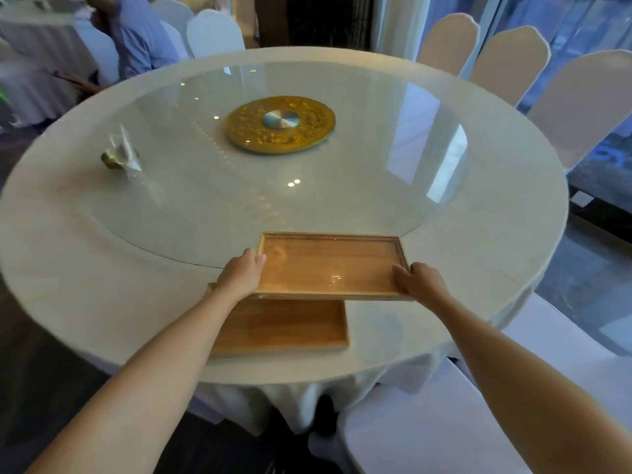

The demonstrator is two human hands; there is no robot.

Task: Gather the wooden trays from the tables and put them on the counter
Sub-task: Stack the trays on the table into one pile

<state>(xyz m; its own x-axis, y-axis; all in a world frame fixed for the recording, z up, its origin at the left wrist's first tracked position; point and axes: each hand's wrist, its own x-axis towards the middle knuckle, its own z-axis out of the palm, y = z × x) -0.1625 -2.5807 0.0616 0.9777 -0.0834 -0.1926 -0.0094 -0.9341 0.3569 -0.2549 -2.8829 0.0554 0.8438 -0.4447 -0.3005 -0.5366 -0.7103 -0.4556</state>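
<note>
A wooden tray with a raised rim is held above the near part of the round table. My left hand grips its left end and my right hand grips its right end. A second wooden tray lies flat on the tablecloth just below and nearer to me. The upper tray overlaps its far edge, and my left forearm hides its left end.
A glass turntable with a gold centre disc covers the table's middle. A small gold holder with a folded napkin stands at the left. Covered chairs ring the far right, and one chair is near me. A person sits at the back left.
</note>
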